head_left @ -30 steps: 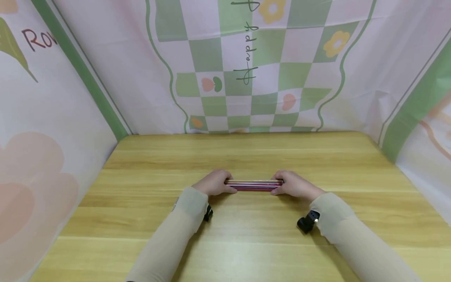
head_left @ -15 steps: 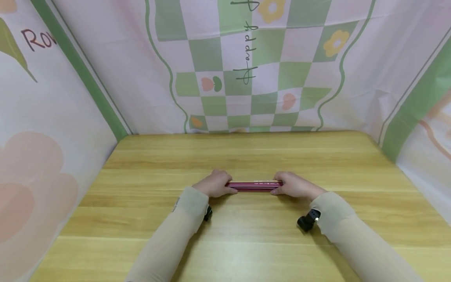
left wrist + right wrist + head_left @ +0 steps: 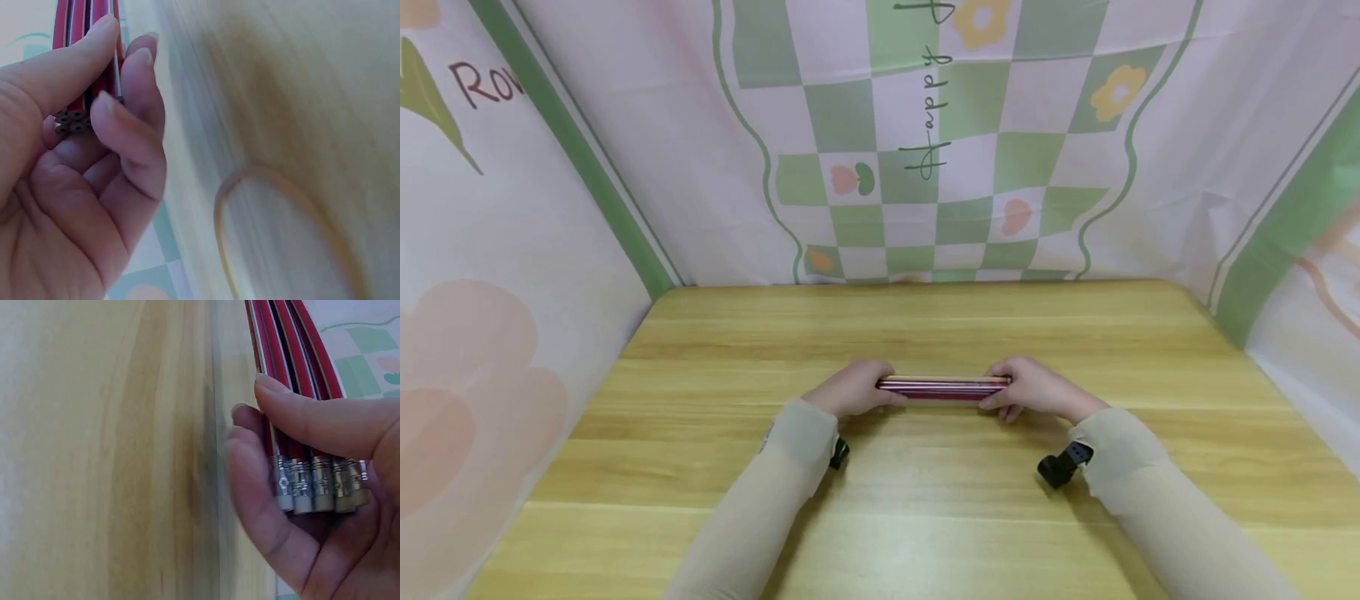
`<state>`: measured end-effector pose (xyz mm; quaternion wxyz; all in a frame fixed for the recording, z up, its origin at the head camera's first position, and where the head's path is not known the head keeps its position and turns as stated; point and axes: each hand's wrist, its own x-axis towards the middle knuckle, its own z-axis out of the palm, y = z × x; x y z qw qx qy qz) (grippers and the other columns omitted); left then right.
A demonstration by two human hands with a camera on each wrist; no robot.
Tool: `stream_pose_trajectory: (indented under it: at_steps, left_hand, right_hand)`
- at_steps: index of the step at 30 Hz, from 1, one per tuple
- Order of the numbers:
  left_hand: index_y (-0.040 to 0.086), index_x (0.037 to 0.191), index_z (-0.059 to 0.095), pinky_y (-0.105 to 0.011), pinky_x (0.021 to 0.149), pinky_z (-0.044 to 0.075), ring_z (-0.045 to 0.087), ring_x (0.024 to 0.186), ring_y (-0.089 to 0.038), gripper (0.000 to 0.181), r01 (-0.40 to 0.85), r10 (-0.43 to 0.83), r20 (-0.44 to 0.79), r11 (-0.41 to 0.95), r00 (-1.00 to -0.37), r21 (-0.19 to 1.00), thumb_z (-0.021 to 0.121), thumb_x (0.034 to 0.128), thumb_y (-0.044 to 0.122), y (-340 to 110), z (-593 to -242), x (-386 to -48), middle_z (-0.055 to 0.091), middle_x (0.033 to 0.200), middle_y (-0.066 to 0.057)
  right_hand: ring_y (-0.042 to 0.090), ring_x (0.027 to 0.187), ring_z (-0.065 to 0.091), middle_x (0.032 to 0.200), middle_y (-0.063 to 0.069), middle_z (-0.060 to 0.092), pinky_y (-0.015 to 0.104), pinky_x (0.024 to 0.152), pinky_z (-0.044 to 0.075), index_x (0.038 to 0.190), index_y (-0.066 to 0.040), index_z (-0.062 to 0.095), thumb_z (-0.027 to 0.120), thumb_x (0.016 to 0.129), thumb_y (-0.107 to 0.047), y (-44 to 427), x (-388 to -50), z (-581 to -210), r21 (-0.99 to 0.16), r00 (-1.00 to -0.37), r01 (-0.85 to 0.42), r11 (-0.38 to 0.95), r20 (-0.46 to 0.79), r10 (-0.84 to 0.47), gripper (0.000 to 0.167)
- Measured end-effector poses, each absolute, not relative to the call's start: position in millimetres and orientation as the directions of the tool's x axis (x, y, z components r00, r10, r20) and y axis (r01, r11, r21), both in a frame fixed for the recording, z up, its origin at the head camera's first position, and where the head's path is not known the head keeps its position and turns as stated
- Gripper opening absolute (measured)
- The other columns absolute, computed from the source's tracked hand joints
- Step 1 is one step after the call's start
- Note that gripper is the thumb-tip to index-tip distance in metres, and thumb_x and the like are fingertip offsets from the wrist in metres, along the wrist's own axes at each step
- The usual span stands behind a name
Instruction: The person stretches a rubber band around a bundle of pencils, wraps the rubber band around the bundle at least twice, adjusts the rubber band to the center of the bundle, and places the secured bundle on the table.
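Observation:
A bundle of several red striped pencils [image 3: 943,388] lies crosswise between my two hands over the middle of the table. My left hand [image 3: 853,389] grips the left end, its thumb across the pencils; in the left wrist view the blunt dark ends [image 3: 74,119] sit level near the palm. At the other end, my right hand [image 3: 1037,387] holds the bundle with its thumb on top. The right wrist view shows metal ferrules and pale erasers [image 3: 302,504] side by side by the palm. Whether the bundle touches the tabletop I cannot tell.
The wooden table [image 3: 955,500] reaches back to a green-and-white checked cloth [image 3: 917,175]. Printed cloth [image 3: 490,350] also hangs at both sides. A blurred thin tan loop [image 3: 217,219] shows in the left wrist view. Each wrist wears a small black camera [image 3: 1060,467].
The bundle has risen slightly in the head view, its visible faces differing a little. My right hand has shifted slightly right, and some fingers now show below the pencils. Both hands keep their hold.

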<state>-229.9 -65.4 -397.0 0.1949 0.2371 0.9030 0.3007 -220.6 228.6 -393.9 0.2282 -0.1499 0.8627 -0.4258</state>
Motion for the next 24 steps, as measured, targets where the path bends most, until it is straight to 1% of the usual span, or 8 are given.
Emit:
stream_pose_trajectory:
  at_steps: [3,6,9,13,16,20,22,24]
  left_hand:
    - [0.012,0.079,0.057,-0.024,0.055,0.043,0.047,0.056,-0.011,0.027,0.256,0.536,-0.202,0.659,-0.820,0.707,0.072,0.0915,0.031,-67.7,-399.1,-229.5,0.059,0.067,0.000]
    - [0.009,0.082,0.060,-0.024,0.055,0.046,0.050,0.055,-0.012,0.024,0.188,0.523,-0.197,0.593,-0.829,0.783,0.075,0.0900,0.027,-70.3,-400.2,-228.7,0.059,0.067,-0.001]
    - [0.006,0.094,0.066,-0.025,0.056,0.051,0.055,0.054,-0.012,0.020,0.117,0.504,-0.183,0.506,-0.844,0.854,0.077,0.0877,0.021,-72.5,-401.2,-228.3,0.063,0.073,-0.002]
    - [0.001,0.116,0.067,-0.027,0.060,0.056,0.059,0.056,-0.011,0.036,0.054,0.479,-0.161,0.404,-0.863,0.913,0.079,0.0851,0.015,-74.1,-401.8,-228.9,0.067,0.084,-0.005]
    - [0.000,0.124,0.065,-0.028,0.064,0.058,0.061,0.059,-0.012,0.044,0.026,0.466,-0.155,0.359,-0.871,0.933,0.079,0.0844,0.013,-74.6,-401.5,-229.1,0.068,0.088,-0.007]
    - [0.001,0.126,0.064,-0.028,0.068,0.059,0.063,0.062,-0.012,0.047,0.012,0.453,-0.150,0.335,-0.879,0.942,0.080,0.0843,0.015,-75.2,-401.4,-228.4,0.068,0.087,-0.007]
    - [0.003,0.125,0.065,-0.028,0.068,0.059,0.063,0.064,-0.012,0.045,0.002,0.445,-0.151,0.325,-0.883,0.946,0.080,0.0844,0.016,-75.6,-401.4,-227.7,0.068,0.086,-0.006]
    - [0.004,0.124,0.066,-0.028,0.069,0.058,0.063,0.065,-0.012,0.043,-0.014,0.436,-0.151,0.302,-0.887,0.953,0.079,0.0852,0.016,-76.1,-401.3,-226.6,0.069,0.087,-0.005]
  right_hand:
    - [0.016,0.064,0.065,0.083,0.009,0.070,0.032,0.056,0.058,0.108,0.006,0.068,0.078,0.084,-0.011,230.2,-219.6,-393.9,-0.814,-0.865,-0.062,0.578,-0.245,-0.438,0.031]
    - [0.013,0.063,0.062,0.079,0.007,0.070,0.029,0.054,0.056,0.114,0.006,0.068,0.080,0.081,-0.011,232.1,-218.0,-393.5,-0.831,-0.882,-0.042,0.554,-0.230,-0.412,0.039]
    - [0.010,0.059,0.059,0.078,0.005,0.070,0.026,0.053,0.052,0.122,0.007,0.065,0.082,0.079,-0.012,233.8,-216.5,-392.8,-0.857,-0.899,-0.016,0.515,-0.213,-0.383,0.050]
    - [0.008,0.057,0.057,0.077,0.001,0.071,0.026,0.056,0.053,0.128,0.009,0.060,0.082,0.079,-0.012,235.8,-215.2,-392.8,-0.899,-0.912,0.020,0.438,-0.196,-0.360,0.057]
    - [0.007,0.061,0.061,0.082,-0.003,0.073,0.026,0.060,0.056,0.130,0.011,0.057,0.080,0.081,-0.009,237.5,-214.8,-393.8,-0.931,-0.918,0.058,0.361,-0.192,-0.347,0.057]
    - [0.007,0.069,0.066,0.091,-0.004,0.074,0.024,0.063,0.057,0.128,0.012,0.058,0.077,0.083,-0.003,239.1,-213.6,-395.0,-0.965,-0.921,0.086,0.247,-0.171,-0.349,0.051]
    - [0.010,0.073,0.069,0.094,-0.002,0.074,0.023,0.065,0.057,0.126,0.008,0.062,0.075,0.084,0.000,239.8,-212.6,-395.5,-0.977,-0.918,0.093,0.193,-0.159,-0.363,0.045]
    - [0.012,0.077,0.071,0.097,-0.002,0.075,0.024,0.067,0.058,0.122,-0.001,0.067,0.073,0.085,0.001,240.3,-211.5,-396.1,-0.984,-0.914,0.100,0.146,-0.149,-0.378,0.037]
